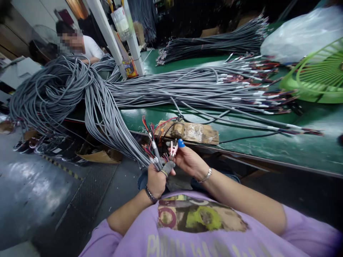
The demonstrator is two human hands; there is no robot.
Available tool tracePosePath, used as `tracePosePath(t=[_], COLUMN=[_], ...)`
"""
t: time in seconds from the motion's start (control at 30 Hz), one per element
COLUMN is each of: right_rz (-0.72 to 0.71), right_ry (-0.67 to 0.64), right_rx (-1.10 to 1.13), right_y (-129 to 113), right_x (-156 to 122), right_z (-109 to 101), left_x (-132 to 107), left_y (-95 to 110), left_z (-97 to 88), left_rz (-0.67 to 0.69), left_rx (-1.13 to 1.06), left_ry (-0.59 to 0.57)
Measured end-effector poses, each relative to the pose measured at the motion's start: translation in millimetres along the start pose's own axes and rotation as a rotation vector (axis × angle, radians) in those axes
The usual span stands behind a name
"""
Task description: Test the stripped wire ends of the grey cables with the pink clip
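My left hand [158,180] is closed around several grey cables [159,163], with a grey cover on its thumb. Fanned coloured wires [151,129] stick out of the cables' ends above the fist. Close on the right, my right hand [189,160] pinches a small pink tool [173,148] that looks like a clip or snips; its exact kind is unclear. A blue cover [181,143] sits on a fingertip of that hand. The tool is beside the wire ends, and whether it touches them is hidden.
A worn wooden block [198,132] lies at the front edge of the green bench [268,142]. Long grey cables [160,87] stretch across the bench, looped at the left. Behind are black cables [214,46], a green fan [318,75], a plastic bag [302,35] and another person [91,48].
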State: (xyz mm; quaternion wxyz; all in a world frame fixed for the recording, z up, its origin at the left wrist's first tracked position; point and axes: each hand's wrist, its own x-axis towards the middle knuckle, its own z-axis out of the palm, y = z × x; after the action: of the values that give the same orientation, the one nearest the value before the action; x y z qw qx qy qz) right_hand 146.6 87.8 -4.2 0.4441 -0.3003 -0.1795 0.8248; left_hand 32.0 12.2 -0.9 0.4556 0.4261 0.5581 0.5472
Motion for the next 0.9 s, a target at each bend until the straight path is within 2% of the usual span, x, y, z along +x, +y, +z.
tracePosePath(t=[0.17, 0.4, 0.67, 0.9], right_rz=[-0.035, 0.009, 0.072, 0.049], right_ry=[0.014, -0.025, 0.030, 0.070], right_rx=[0.045, 0.057, 0.005, -0.009], right_y=[3.3, 5.9, 6.1, 8.7], right_x=[3.0, -2.1, -9.5, -22.4], right_z=[0.8, -3.5, -23.2, -45.9], left_x=[0.6, -2.4, -8.8, -9.9], left_y=[-3.9, -2.3, -1.5, 4.0], left_z=[-0.2, -2.1, -12.1, -26.2], left_rz=[0.005, 0.018, 0.010, -0.087], left_rx=[0.022, 0.006, -0.059, -0.205], left_ry=[-0.009, -0.005, -0.001, 0.029])
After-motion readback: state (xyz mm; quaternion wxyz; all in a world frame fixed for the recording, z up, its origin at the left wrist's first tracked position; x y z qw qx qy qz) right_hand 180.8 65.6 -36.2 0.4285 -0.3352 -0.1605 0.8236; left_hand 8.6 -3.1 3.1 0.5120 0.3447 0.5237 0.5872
